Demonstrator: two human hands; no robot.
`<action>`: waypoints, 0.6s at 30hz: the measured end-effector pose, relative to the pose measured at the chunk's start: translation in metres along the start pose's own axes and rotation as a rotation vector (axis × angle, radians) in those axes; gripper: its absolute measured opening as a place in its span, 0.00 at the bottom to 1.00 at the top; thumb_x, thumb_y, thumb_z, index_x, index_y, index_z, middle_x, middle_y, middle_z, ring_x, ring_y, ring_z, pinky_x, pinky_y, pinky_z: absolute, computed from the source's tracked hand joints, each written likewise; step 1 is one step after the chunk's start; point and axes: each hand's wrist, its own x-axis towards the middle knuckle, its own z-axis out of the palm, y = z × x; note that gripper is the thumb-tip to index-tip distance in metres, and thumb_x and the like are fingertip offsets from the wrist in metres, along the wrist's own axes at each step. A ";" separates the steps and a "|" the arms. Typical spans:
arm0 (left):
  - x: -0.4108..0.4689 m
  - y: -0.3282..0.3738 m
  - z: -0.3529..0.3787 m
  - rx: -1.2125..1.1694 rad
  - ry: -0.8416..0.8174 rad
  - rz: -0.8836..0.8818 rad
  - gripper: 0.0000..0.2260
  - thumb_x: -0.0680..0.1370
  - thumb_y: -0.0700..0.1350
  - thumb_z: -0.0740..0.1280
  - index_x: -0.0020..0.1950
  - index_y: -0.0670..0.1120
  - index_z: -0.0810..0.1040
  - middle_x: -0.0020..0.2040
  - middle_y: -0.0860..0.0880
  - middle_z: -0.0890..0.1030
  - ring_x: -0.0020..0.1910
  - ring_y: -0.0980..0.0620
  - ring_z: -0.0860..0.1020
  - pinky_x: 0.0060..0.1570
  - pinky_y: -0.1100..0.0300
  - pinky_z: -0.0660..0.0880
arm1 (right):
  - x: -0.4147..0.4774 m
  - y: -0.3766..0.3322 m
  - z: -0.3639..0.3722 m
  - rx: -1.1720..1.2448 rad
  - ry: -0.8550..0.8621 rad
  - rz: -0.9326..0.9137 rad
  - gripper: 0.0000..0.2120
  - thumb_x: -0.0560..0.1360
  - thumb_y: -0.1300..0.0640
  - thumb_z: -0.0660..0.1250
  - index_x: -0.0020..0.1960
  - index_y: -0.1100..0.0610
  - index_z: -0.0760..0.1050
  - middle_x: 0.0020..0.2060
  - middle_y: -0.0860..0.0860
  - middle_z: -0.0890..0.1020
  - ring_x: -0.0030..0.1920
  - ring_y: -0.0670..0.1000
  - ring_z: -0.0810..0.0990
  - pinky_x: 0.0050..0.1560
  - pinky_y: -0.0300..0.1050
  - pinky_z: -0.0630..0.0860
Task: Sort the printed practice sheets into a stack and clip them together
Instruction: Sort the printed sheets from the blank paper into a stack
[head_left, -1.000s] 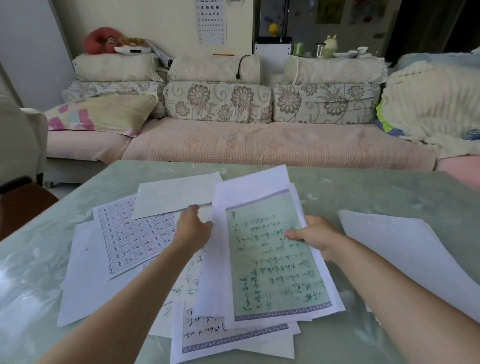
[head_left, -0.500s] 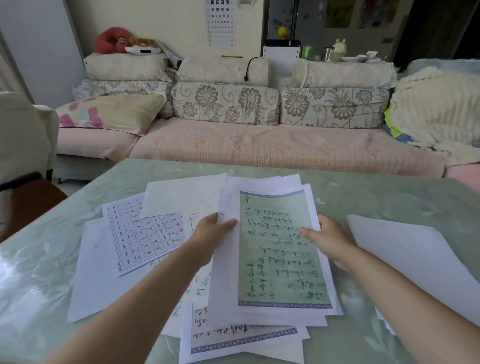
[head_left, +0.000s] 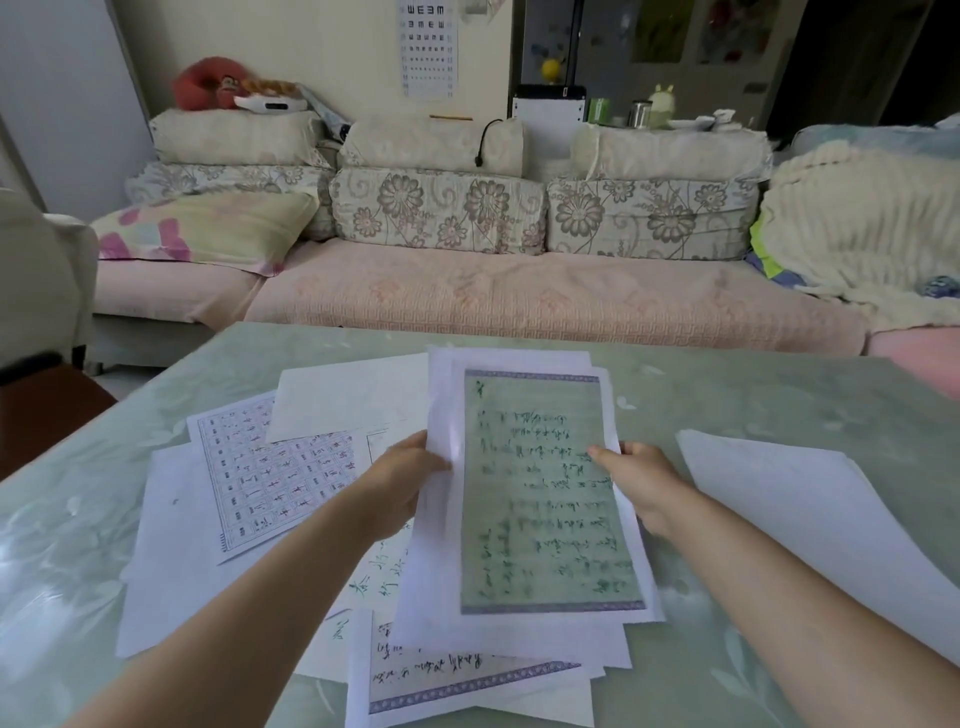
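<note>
A small stack of sheets (head_left: 535, 493), topped by a green calligraphy page with a purple border, is held between both hands above the table. My left hand (head_left: 400, 478) grips its left edge and my right hand (head_left: 636, 475) grips its right edge, thumb on top. Beneath lie more practice sheets: a red grid sheet (head_left: 270, 473) at the left, a blank white sheet (head_left: 348, 395) behind it, and a purple-bordered sheet (head_left: 457, 680) at the near edge. No clip is in view.
A pale green glass-topped table (head_left: 753, 395) carries everything. Loose white sheets (head_left: 810, 525) lie at the right. A pink sofa (head_left: 519, 296) with floral cushions stands beyond the far edge. A chair (head_left: 36, 291) sits at the left.
The held stack turned from tilted to nearly straight. My left hand moved right and took hold of its left edge. The view tilted up slightly.
</note>
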 end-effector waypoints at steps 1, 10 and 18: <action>-0.001 0.002 0.004 -0.050 0.020 -0.009 0.15 0.80 0.44 0.61 0.65 0.42 0.76 0.57 0.41 0.83 0.58 0.39 0.80 0.63 0.41 0.73 | 0.000 -0.002 0.001 0.022 -0.004 -0.005 0.14 0.78 0.52 0.69 0.60 0.60 0.78 0.50 0.53 0.82 0.51 0.54 0.80 0.54 0.48 0.77; -0.016 0.042 0.049 0.192 0.315 0.437 0.17 0.76 0.33 0.65 0.58 0.52 0.77 0.50 0.52 0.83 0.47 0.54 0.83 0.36 0.65 0.78 | -0.025 -0.050 -0.012 0.011 0.035 -0.393 0.08 0.80 0.57 0.66 0.59 0.53 0.74 0.51 0.44 0.81 0.51 0.46 0.79 0.49 0.42 0.73; -0.035 0.073 0.088 0.096 0.268 0.731 0.20 0.76 0.37 0.70 0.64 0.54 0.72 0.52 0.55 0.82 0.48 0.59 0.82 0.43 0.62 0.81 | -0.052 -0.081 -0.045 0.138 0.154 -0.587 0.11 0.77 0.62 0.68 0.58 0.56 0.72 0.48 0.49 0.81 0.48 0.47 0.81 0.45 0.41 0.75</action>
